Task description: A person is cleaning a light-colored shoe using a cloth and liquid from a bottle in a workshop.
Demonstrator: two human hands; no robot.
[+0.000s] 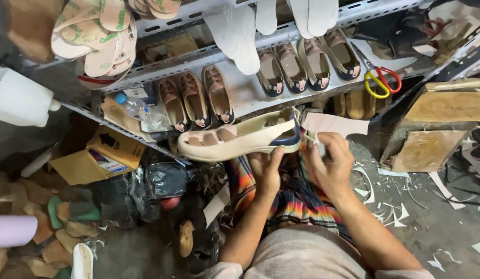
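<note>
So we had the cream shoe (235, 142) sitting dead centre, lying on its side with the toe pointing to 9 o'clock and the navy heel at 3. Our left hand (266, 168) was closed around it from underneath, near the heel end, thumb up against the sole edge. Our right hand (330, 163) was right next to it at 3 o'clock, fingers pinched shut on a small pale strip (313, 138) touching the heel. Behind the heel lay a pinkish cut piece (335, 124). Up at 12 o'clock the metal shelf (250, 90) carried rows of matching shoes (196, 101), with red-and-yellow scissors (382, 81) out at 2 o'clock. A plastic bottle (132, 106) lay over at 10 o'clock, above a cardboard box (103, 152).
</note>
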